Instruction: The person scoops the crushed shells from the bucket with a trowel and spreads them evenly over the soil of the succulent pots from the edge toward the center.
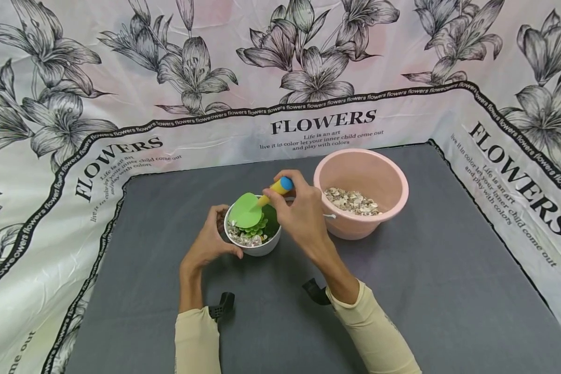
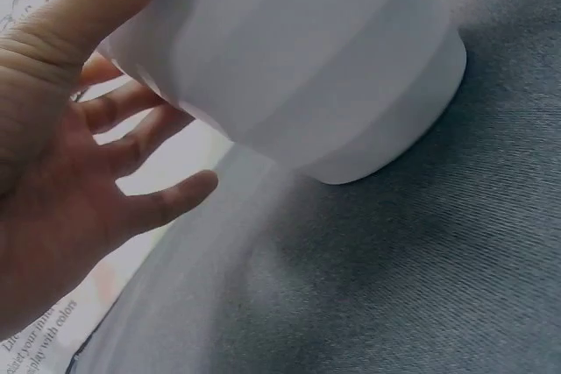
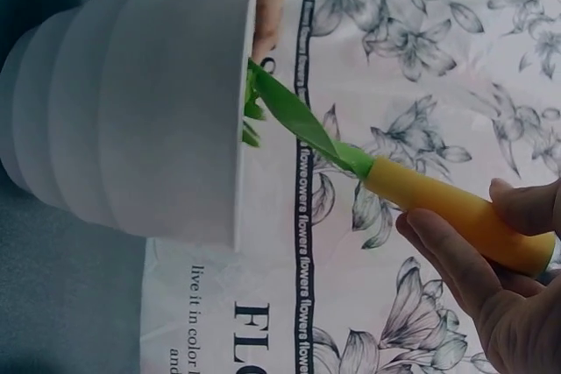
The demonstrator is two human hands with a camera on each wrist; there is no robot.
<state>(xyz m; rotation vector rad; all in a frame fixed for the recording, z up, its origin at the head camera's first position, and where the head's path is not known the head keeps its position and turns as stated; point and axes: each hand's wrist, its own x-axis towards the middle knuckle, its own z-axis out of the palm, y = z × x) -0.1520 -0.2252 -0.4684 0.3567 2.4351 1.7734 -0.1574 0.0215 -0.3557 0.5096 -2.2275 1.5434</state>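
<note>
A white ribbed pot [image 2: 298, 50] stands on the grey cloth, with a green succulent [image 1: 257, 228] and small pale pebbles [image 1: 244, 237] inside. My left hand [image 1: 211, 239] holds the pot from its left side, thumb in front and the other fingers around the back. In my right hand [image 1: 301, 212] is a small trowel with a yellow handle [image 3: 447, 209], a blue end [image 1: 286, 183] and a green blade [image 1: 245, 210]. The handle is pinched between thumb and fingers. The blade slants down over the pot's rim, covering part of the plant in the head view.
Just right of the pot stands a pink bucket [image 1: 392, 197] with pale pebbles or shell bits [image 1: 352, 201] at its bottom. A white handle end [image 1: 329, 216] juts from its left side. Behind the grey cloth [image 1: 271, 332] rises a white flower-printed sheet [image 1: 243, 140].
</note>
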